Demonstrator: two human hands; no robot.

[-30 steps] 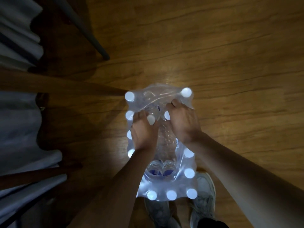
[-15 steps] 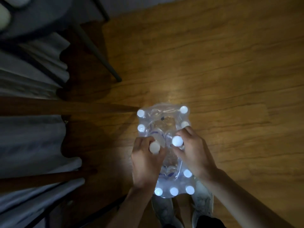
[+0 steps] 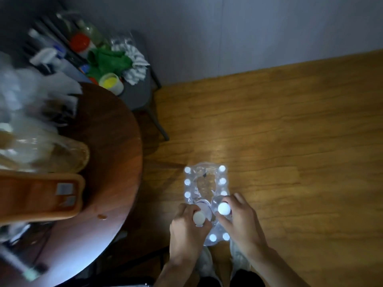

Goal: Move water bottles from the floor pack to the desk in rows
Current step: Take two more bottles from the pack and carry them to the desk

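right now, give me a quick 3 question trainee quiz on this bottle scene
1. True or false: each of the hands grips a white-capped clear plastic water bottle.
2. On which side of the plastic-wrapped floor pack is the round brown wooden desk? A left B right C behind the person
3. What kind of floor does the pack rest on?

Key
1. True: left hand holds one bottle, right hand another.
2. A: desk, pack.
3. Wood-grain plank floor.

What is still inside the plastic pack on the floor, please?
The pack shows about eight white caps along its edges; its middle looks empty. Both hands cover the near part.
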